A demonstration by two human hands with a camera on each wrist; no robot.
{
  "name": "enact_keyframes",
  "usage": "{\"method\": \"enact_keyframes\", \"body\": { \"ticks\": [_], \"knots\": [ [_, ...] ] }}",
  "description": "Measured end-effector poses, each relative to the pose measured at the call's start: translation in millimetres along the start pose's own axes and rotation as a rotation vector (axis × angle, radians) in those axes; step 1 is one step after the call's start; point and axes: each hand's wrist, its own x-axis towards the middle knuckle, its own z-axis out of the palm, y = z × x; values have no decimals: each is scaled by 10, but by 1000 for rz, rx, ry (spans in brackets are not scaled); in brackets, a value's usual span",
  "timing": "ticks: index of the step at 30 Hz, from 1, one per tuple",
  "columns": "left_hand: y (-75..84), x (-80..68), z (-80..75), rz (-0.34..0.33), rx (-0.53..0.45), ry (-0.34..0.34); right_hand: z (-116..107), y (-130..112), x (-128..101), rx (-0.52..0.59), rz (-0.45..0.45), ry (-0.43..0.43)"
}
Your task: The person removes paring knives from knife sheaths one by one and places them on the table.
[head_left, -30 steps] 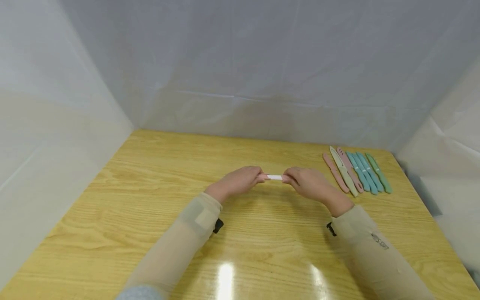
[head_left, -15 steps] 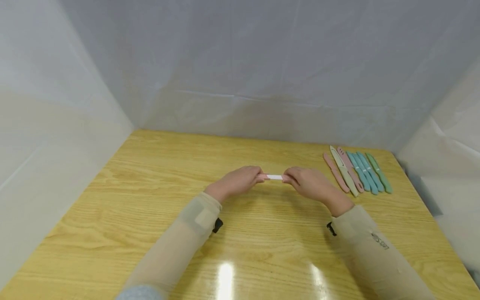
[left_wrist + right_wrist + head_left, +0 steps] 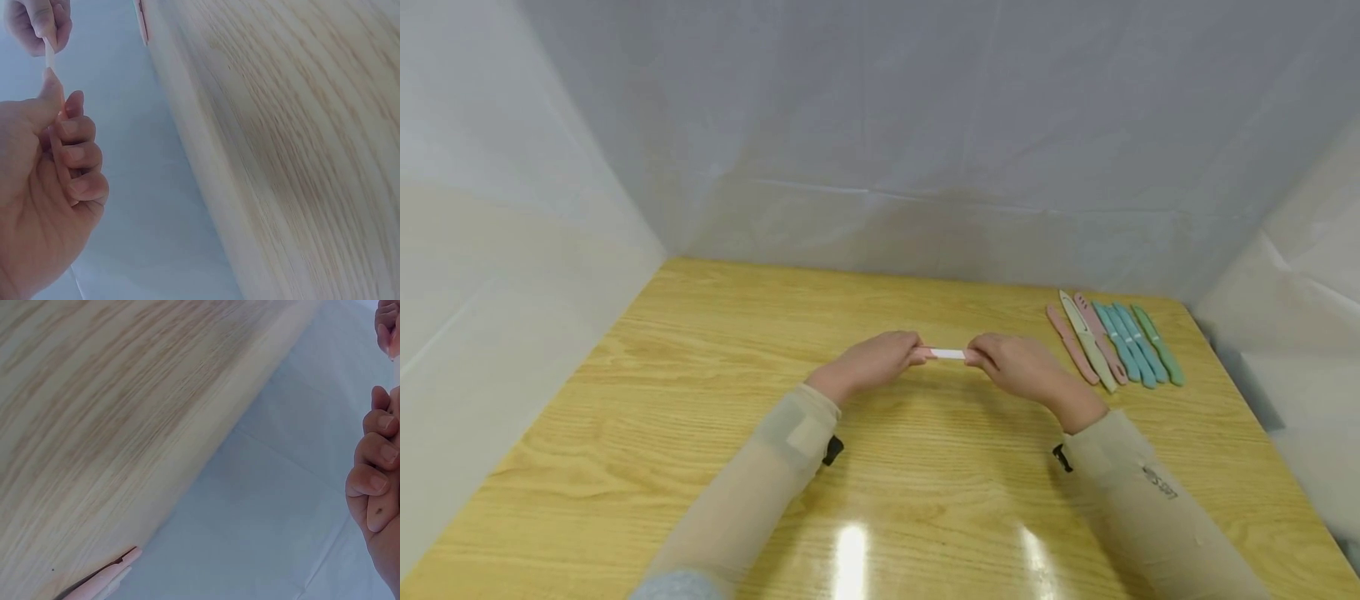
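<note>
Over the middle of the wooden table (image 3: 700,400), both hands hold one slim pink knife (image 3: 949,354) level between them. A short white stretch of it shows in the gap. My left hand (image 3: 880,360) grips its left end with curled fingers. My right hand (image 3: 1015,364) grips its right end. In the left wrist view my left hand (image 3: 56,187) has its fingers curled round the pink piece (image 3: 60,106), and the right hand (image 3: 37,22) pinches the far end. The right wrist view shows my right hand (image 3: 378,481) with its fingers curled; the knife is hidden there.
Several sheathed knives (image 3: 1112,342) in pink, cream, blue and green lie side by side at the table's far right. One pink tip (image 3: 103,581) of that row shows in the right wrist view. White sheeting (image 3: 880,125) walls the table on three sides.
</note>
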Motion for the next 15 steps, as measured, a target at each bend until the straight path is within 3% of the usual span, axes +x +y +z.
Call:
{"method": "enact_keyframes", "body": {
  "ticks": [7, 11, 15],
  "knots": [
    [-30, -4, -8, -30, -8, 5, -11, 32, -16, 18, 3, -8],
    [-151, -37, -36, -74, 18, 37, -42, 110, -54, 81, 40, -17],
    [-317, -117, -121, -133, -24, 59, -80, 194, -91, 96, 95, -20]
  ]
}}
